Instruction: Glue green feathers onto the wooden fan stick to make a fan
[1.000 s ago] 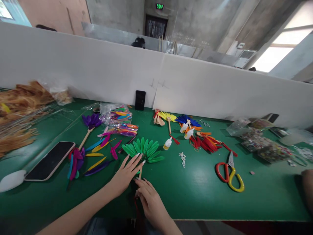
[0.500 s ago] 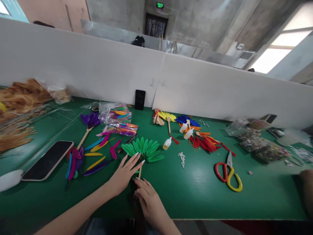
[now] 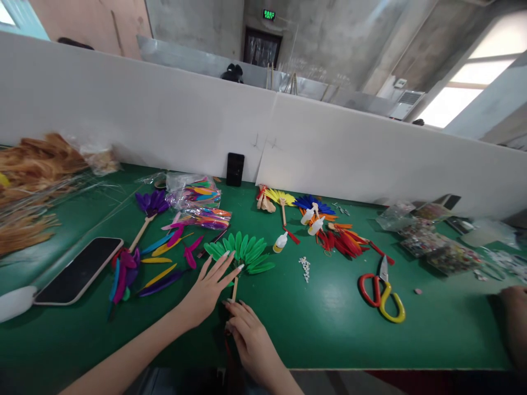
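Observation:
A green feather fan (image 3: 252, 253) lies on the green table (image 3: 329, 323), its feathers spread away from me and its wooden handle toward me. Fingers stretched and apart, my left hand (image 3: 208, 288) rests over the lower left feathers and the top of the handle. My right hand (image 3: 250, 332) is closed around the handle's lower end, which its fingers partly hide. Dark red tassel strands hang below that hand near the table edge. Close by on the right are a small glue bottle (image 3: 280, 242) and a little heap of white beads (image 3: 304, 269).
Loose coloured feathers (image 3: 160, 277), a purple feather fan (image 3: 151, 203) and a large phone (image 3: 80, 271) lie to the left. Scissors (image 3: 382, 291) with red and yellow handles are on the right, beyond red feathers (image 3: 348, 241). Another person's arm (image 3: 514, 318) shows at the right edge.
Both hands and the green fan stay nearly as they were. The camera view has shifted slightly; the left hand's fingers have moved very little.

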The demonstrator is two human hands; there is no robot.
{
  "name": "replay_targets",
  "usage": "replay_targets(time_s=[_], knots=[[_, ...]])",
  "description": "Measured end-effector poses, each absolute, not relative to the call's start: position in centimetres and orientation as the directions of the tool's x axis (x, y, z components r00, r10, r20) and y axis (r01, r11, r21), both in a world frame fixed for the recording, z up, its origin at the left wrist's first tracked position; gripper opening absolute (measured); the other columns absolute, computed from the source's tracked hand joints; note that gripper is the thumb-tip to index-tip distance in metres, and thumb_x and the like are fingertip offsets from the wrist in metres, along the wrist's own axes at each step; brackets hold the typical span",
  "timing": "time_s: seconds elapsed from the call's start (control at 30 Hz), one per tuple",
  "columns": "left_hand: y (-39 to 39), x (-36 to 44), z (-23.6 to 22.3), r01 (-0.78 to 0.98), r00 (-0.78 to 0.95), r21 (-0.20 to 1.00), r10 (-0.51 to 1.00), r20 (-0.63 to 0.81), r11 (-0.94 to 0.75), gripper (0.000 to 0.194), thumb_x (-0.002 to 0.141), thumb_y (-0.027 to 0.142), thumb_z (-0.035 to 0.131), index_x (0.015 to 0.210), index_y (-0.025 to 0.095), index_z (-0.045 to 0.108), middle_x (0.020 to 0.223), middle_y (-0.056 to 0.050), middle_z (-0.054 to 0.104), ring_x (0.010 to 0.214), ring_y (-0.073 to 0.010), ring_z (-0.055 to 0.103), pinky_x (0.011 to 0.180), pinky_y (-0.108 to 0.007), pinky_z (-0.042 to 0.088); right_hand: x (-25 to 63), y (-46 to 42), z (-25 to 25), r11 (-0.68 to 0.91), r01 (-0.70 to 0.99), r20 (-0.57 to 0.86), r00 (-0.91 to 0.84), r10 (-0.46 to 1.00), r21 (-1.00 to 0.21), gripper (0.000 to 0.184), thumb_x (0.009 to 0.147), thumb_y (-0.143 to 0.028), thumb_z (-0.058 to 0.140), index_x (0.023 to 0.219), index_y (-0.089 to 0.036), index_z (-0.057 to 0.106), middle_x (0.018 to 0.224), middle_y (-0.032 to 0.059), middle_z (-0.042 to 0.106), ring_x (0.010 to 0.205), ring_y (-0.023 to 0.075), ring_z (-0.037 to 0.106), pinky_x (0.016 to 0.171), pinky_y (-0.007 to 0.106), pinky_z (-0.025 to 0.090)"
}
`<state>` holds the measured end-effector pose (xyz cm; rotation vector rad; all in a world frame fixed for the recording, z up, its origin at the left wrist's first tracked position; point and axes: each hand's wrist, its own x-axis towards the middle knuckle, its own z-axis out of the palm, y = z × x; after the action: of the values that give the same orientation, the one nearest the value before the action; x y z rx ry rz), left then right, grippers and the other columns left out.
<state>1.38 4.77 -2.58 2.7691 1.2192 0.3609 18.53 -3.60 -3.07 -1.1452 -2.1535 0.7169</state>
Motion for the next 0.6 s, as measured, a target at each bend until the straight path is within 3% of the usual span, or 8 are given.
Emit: replay_targets(time_s=[0.07,0.17,0.23,0.27,0.33,0.4,0.5,0.6], knots=[[4.9,1.2,-1.6,0.721,0.575,0.306,0.784,0.236,-0.621,0.064,0.082,0.000,0.025,0.140,0.028,0.027,0.149,-0.003,0.017,0.136,-0.0228,0.009,0.108,-0.049,0.005,18.5,-3.6,-3.1,0.481,0.516,0.250,-0.454,0.855,-0.709,0.028,0.084,-0.003,0.038,0.097,-0.020,0.056,0.128,0.0049,0.053,0.122,0.0153,0.043,0.105,0.037,0.033],[5.2,0.8,0.8,0.602,0.363,0.659,0.890,0.275,-0.450,0.048,0.092,0.016,0.024,0.138,0.029,0.030,0.145,-0.001,0.029,0.135,-0.0219,0.016,0.109,-0.045,0.013,18.7,-3.5,-3.3,0.470,0.457,0.283,-0.419,0.863,-0.756,0.026,0.086,-0.007,0.039,0.098,-0.021,0.057,0.126,0.0059,0.055,0.120,0.0174,0.046,0.104,0.039,0.034],[5.4,0.4,2.6,0.339,0.184,0.914,0.968,0.168,-0.223,0.043,0.094,0.029,0.029,0.137,0.028,0.032,0.137,-0.004,0.042,0.130,-0.0231,0.029,0.106,-0.043,0.024,19.0,-3.5,-3.4,0.420,0.398,0.302,-0.325,0.896,-0.816,0.023,0.088,-0.012,0.041,0.098,-0.021,0.059,0.119,0.0069,0.060,0.114,0.0185,0.052,0.100,0.037,0.039],[5.5,0.2,3.4,0.150,0.144,0.982,0.986,0.090,-0.111,0.044,0.094,0.033,0.029,0.138,0.026,0.031,0.131,-0.006,0.049,0.126,-0.0241,0.037,0.103,-0.043,0.030,19.2,-3.4,-3.3,0.370,0.366,0.288,-0.258,0.922,-0.854,0.021,0.088,-0.015,0.043,0.096,-0.021,0.061,0.113,0.0069,0.063,0.109,0.0188,0.056,0.096,0.035,0.042],[5.6,-0.2,4.6,-0.201,0.095,0.979,0.995,-0.025,0.043,0.047,0.093,0.038,0.032,0.137,0.022,0.033,0.112,-0.009,0.061,0.112,-0.0260,0.051,0.093,-0.043,0.041,19.6,-3.2,-2.9,0.225,0.301,0.195,-0.125,0.973,-0.927,0.017,0.087,-0.023,0.049,0.090,-0.021,0.065,0.097,0.0059,0.069,0.094,0.0193,0.063,0.085,0.030,0.049],[5.6,-0.5,5.0,-0.412,0.068,0.903,0.992,-0.103,0.122,0.047,0.090,0.039,0.039,0.133,0.019,0.039,0.094,-0.009,0.066,0.098,-0.0256,0.059,0.085,-0.040,0.047,20.1,-2.9,-2.2,0.083,0.253,0.077,-0.033,0.996,-0.964,0.016,0.082,-0.031,0.057,0.079,-0.020,0.068,0.082,0.0048,0.072,0.081,0.0199,0.066,0.075,0.027,0.051],[5.1,-0.7,4.5,-0.457,0.063,0.869,0.982,-0.178,0.187,0.045,0.085,0.036,0.051,0.126,0.018,0.047,0.085,-0.007,0.066,0.088,-0.0231,0.061,0.075,-0.034,0.050,20.8,-2.3,-1.0,0.005,0.210,0.009,0.021,1.000,-0.978,0.024,0.077,-0.039,0.062,0.067,-0.018,0.068,0.070,0.0044,0.070,0.072,0.0203,0.066,0.069,0.027,0.049],[4.1,-0.4,3.2,-0.328,0.144,0.901,0.958,-0.248,0.283,0.044,0.084,0.038,0.052,0.123,0.017,0.048,0.085,-0.008,0.066,0.082,-0.0217,0.061,0.068,-0.031,0.050,21.2,-1.8,-0.4,0.025,0.148,0.025,0.002,1.000,-0.989,0.041,0.086,-0.043,0.048,0.058,-0.017,0.064,0.060,0.0040,0.067,0.062,0.0168,0.063,0.066,0.026,0.047]])
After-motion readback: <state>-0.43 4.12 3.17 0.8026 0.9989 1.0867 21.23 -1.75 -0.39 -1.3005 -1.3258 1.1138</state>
